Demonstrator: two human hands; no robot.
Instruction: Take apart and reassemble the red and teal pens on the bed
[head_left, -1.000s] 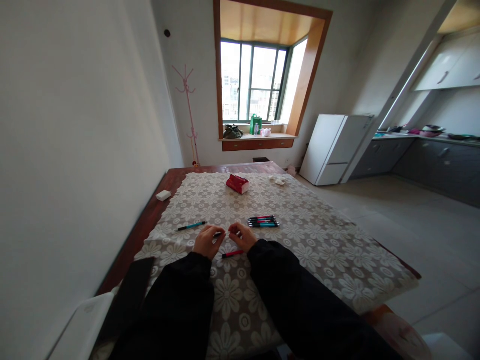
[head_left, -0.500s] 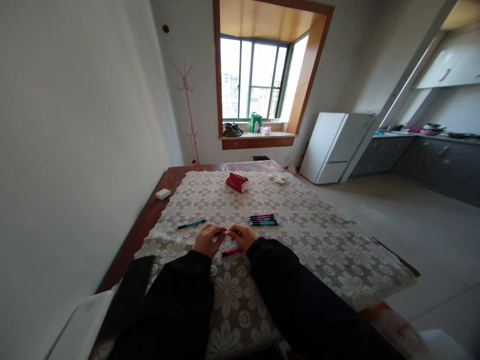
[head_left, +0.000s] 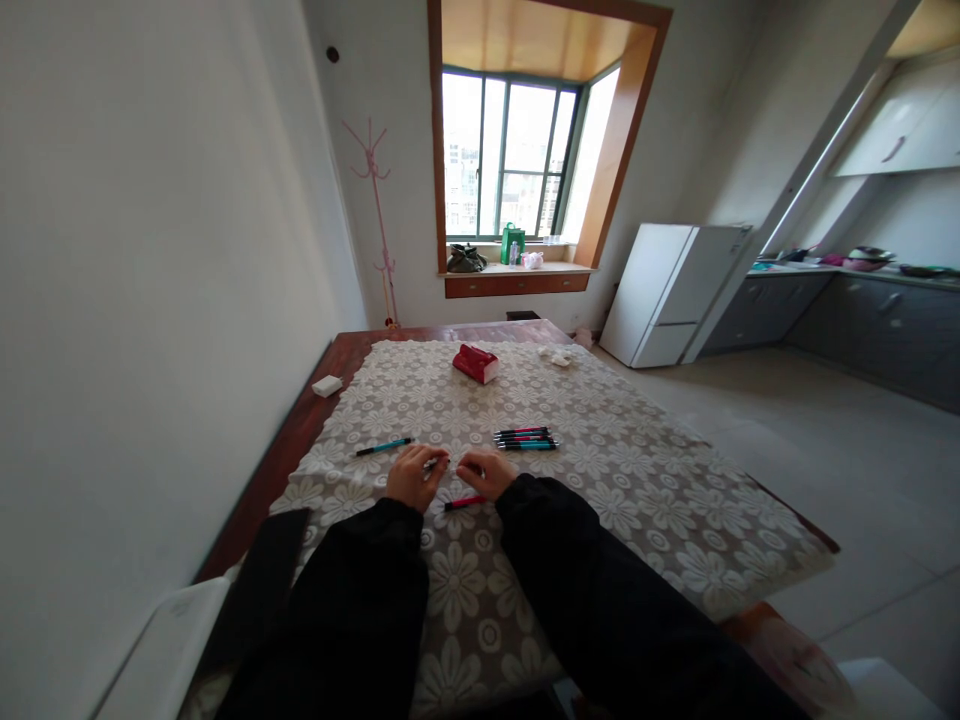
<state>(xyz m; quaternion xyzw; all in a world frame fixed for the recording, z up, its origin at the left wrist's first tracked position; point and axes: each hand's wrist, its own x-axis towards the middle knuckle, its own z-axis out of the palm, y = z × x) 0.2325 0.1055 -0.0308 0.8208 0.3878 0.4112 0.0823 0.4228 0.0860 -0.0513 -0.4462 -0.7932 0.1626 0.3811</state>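
Observation:
My left hand (head_left: 415, 479) is closed in a pinch over the patterned tablecloth (head_left: 459, 585). A small dark piece with a light tip (head_left: 435, 464), perhaps a pen part, shows between its fingers. Just to the right, my right hand (head_left: 487, 474) is also pinched, a small gap apart from the left; what it holds, if anything, is hidden. A red pen (head_left: 463, 503) with a black end lies below the hands, partly behind my right wrist. The blue and black pen (head_left: 384, 447) rests to the left. Several red and blue pens (head_left: 525, 439) lie side by side beyond my right hand.
A red tissue pack (head_left: 475, 364) lies farther back, with crumpled white tissue (head_left: 556, 357) to its right. On the wooden left edge sits a white adapter (head_left: 327, 386). A black flat object (head_left: 262, 570) lies beside my left sleeve. The wall closes off the left side.
My hands were touching at the fingertips and have now drawn slightly apart. The dark piece stays in my left fingers. The pens on the cloth have not moved.

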